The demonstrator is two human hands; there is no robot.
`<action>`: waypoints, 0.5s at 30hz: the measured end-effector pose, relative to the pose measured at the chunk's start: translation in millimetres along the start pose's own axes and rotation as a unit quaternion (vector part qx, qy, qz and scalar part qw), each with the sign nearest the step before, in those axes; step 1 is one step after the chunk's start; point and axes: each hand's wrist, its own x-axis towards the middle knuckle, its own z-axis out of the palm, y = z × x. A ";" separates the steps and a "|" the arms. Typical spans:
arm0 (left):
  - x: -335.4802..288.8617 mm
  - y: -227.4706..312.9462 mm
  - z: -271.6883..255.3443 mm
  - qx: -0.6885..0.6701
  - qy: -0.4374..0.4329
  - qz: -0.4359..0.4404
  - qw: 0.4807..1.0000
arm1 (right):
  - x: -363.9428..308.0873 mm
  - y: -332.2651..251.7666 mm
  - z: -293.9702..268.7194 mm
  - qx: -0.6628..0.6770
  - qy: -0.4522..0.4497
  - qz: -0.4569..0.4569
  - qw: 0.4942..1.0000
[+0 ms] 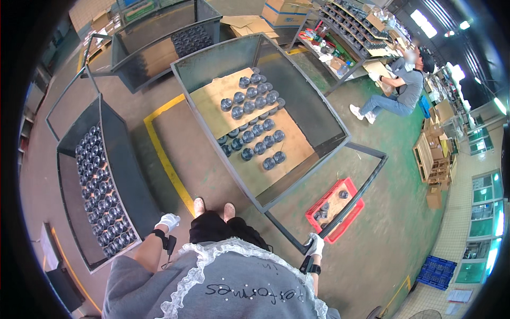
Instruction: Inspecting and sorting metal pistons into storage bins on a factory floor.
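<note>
My right hand (315, 244), in a white glove, is closed around the corner of the black handle (357, 201) of a metal cart. That cart (255, 119) stands in front of me, a deep grey box with dark round metal parts (248, 136) standing in rows on brown boards. Part of the grip is hidden by the glove. My left hand (170, 221), gloved in white too, hangs beside the near end of a second cart (125, 175) on my left, seemingly with loosely extended fingers and nothing in it. Several rows of similar dark parts (98, 194) fill this left cart.
A red crate (334, 210) holding a few parts sits on the floor under the handle. Behind, another cart (159, 48) stands near a loaded shelf (345, 32). A person (406, 85) sits working at the right. Blue pallets (435, 273) lie by the wall.
</note>
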 end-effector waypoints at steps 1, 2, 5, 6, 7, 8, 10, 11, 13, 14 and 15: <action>3.9 2.4 -0.8 0.015 -0.007 0.008 1.000 | -2.0 -1.4 2.8 -0.002 0.008 0.007 1.000; 8.6 5.2 -1.4 0.012 -0.007 0.010 1.000 | -5.5 -2.4 4.3 0.025 -0.003 0.018 1.000; 27.2 12.9 -7.4 0.054 -0.021 0.068 0.996 | -7.7 -4.9 8.6 0.023 0.001 0.040 0.999; 31.5 18.8 -10.7 0.067 -0.019 0.081 0.994 | -6.4 -3.2 7.7 0.016 -0.006 0.036 0.999; 35.2 24.1 -13.8 0.079 -0.016 0.094 0.992 | -4.9 -2.3 6.1 0.016 -0.004 0.033 0.999; 36.9 27.6 -16.1 0.078 -0.016 0.096 0.992 | -3.6 -1.4 4.8 0.007 -0.007 0.031 0.999; 38.6 31.1 -27.7 0.052 0.022 0.118 0.991 | 0.5 6.0 0.1 0.045 -0.026 0.038 0.998; 42.9 32.0 -35.8 0.054 0.023 0.122 0.991 | 4.5 12.1 -5.9 0.048 -0.023 0.035 0.998; 60.0 36.1 -48.9 0.065 0.013 0.126 0.990 | 13.6 17.1 -18.7 0.029 -0.029 0.032 0.999; 60.7 33.5 -50.9 0.031 0.024 0.106 0.994 | 12.5 14.9 -18.4 0.045 -0.029 0.064 0.997; 62.2 31.5 -53.2 0.031 0.023 0.110 0.993 | 11.4 12.4 -17.9 0.045 -0.026 0.062 0.997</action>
